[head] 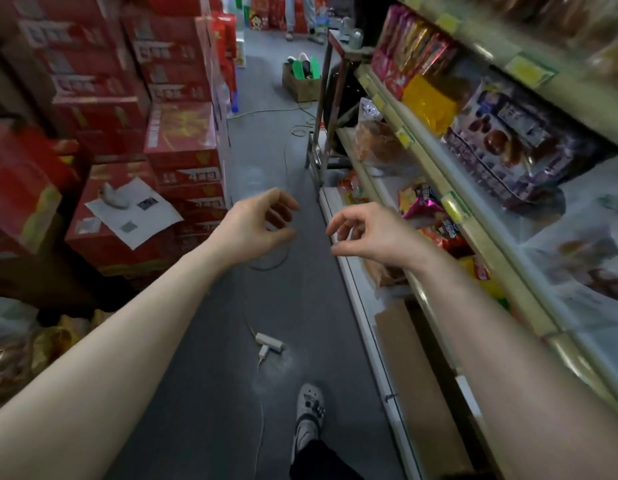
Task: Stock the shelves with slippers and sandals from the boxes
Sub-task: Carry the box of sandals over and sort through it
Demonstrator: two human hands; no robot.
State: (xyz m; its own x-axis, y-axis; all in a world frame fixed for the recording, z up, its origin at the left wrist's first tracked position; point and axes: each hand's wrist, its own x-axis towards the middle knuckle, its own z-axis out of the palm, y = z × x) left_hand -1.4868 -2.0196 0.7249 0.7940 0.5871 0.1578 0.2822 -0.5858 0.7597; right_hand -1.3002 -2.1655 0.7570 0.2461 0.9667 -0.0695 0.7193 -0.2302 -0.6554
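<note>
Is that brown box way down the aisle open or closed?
Open. The cardboard box is uncovered on top, and green and white slippers stick up out of it.

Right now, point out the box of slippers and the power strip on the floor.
box of slippers (303,88), head view, front cardboard wall.
power strip (268,341), head view, its white body.
</note>
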